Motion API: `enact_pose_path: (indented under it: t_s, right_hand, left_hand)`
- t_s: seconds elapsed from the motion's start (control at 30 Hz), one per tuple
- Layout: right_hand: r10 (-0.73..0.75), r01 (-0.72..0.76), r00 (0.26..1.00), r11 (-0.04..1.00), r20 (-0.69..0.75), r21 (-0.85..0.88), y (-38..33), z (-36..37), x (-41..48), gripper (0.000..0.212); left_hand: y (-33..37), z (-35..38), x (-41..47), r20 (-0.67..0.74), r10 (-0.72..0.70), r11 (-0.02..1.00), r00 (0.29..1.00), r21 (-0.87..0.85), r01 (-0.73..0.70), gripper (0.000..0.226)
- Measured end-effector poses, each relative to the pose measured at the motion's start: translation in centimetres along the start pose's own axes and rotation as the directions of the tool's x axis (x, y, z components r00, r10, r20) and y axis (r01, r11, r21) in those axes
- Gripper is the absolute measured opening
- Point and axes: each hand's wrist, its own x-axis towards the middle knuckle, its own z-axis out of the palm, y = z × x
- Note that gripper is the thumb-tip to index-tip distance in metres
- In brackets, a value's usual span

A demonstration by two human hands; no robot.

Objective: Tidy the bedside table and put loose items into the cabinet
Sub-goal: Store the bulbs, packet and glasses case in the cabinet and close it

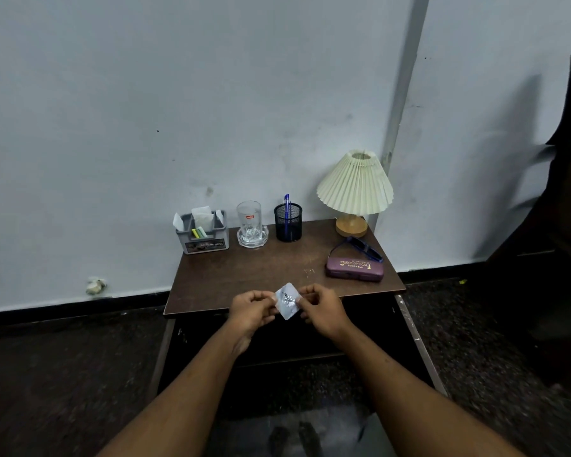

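Note:
A small white crinkled paper [288, 301] is held over the front edge of the brown bedside table [244, 275]. My left hand [251, 311] pinches its left side and my right hand [322, 310] pinches its right side. On the table lie a purple glasses case [355, 268] and dark blue sunglasses [360, 247] at the right. The cabinet [294, 351] under the tabletop is dark, and I cannot tell whether it is open.
Along the table's back stand a grey organiser [203, 235] with papers, a glass [249, 217] on a glass dish, a black mesh pen cup [288, 222] with a blue pen, and a pleated lamp [355, 189]. Dark furniture [561, 225] stands at the right.

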Motion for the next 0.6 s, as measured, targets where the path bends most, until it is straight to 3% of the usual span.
enact_pose_path:
  t_s: [0.17,0.23,0.37,0.53,0.6]
  right_hand:
    - [0.135,-0.166,0.978,0.964,0.159,0.205,0.0,1.7,-2.1,0.020]
    - [0.137,-0.178,0.974,0.955,0.181,0.238,0.1,2.3,-2.6,0.016]
    - [0.032,-0.046,0.975,0.997,0.218,0.062,1.0,3.3,-3.2,0.014]
    - [-0.060,0.104,0.959,0.984,0.278,-0.145,2.1,3.8,-2.8,0.012]
    - [-0.093,0.169,0.941,0.962,0.327,-0.213,2.4,3.8,-2.6,0.011]
  left_hand:
    - [-1.2,-2.1,-2.3,0.012,-0.050,0.983,0.999,-0.177,0.051,0.008]
    - [-1.7,-2.5,-2.9,0.029,-0.075,0.984,0.997,-0.160,0.079,0.010]
    - [-3.8,-3.3,-3.9,0.017,-0.091,0.996,0.996,0.027,0.090,0.014]
    - [-7.0,-4.3,-4.4,-0.023,-0.174,0.981,0.985,-0.095,0.171,0.022]
    - [-7.3,-4.4,-4.2,-0.013,-0.156,0.986,0.988,-0.060,0.155,0.020]
